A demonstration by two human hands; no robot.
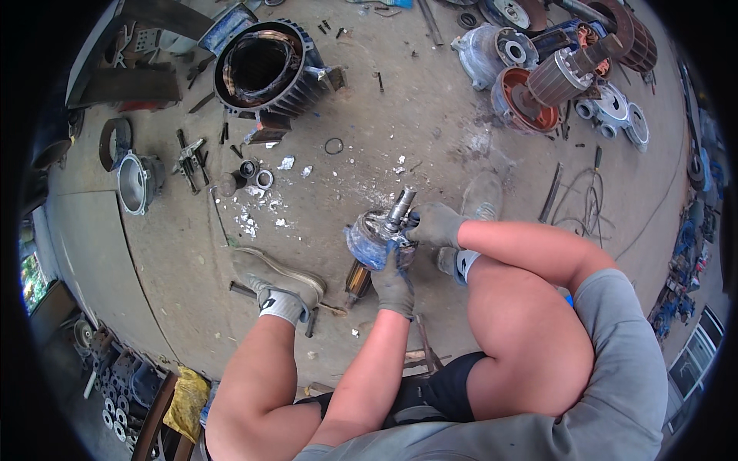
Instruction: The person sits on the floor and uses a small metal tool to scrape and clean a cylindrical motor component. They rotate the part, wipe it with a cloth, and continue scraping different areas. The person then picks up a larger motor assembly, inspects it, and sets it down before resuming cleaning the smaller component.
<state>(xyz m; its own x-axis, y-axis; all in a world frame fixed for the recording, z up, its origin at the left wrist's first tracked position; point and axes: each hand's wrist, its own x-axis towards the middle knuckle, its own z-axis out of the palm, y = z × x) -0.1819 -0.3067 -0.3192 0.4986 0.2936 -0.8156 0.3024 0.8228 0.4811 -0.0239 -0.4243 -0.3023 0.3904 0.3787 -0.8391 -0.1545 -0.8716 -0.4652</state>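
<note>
Between my feet stands a motor rotor [357, 280] with a blue-painted motor end cover [367, 247] fitted around its upper part. A bare steel shaft [400, 203] sticks up through the cover, tilted slightly to the right. My left hand [394, 289], in a grey glove, is closed on the near edge of the cover, thumb up. My right hand [437, 225], also gloved, has its fingers curled in at the cover's right side, beside the shaft's base. What those fingers pinch is too small to make out.
A motor housing with copper windings [307, 75] lies at the upper left. Nearer are a gear puller [190, 160], a grey end cover [135, 184] and a bearing ring [264, 180]. Another rotor [560, 79] stands upper right; a looped cable [590, 201] lies right. White scraps litter the floor.
</note>
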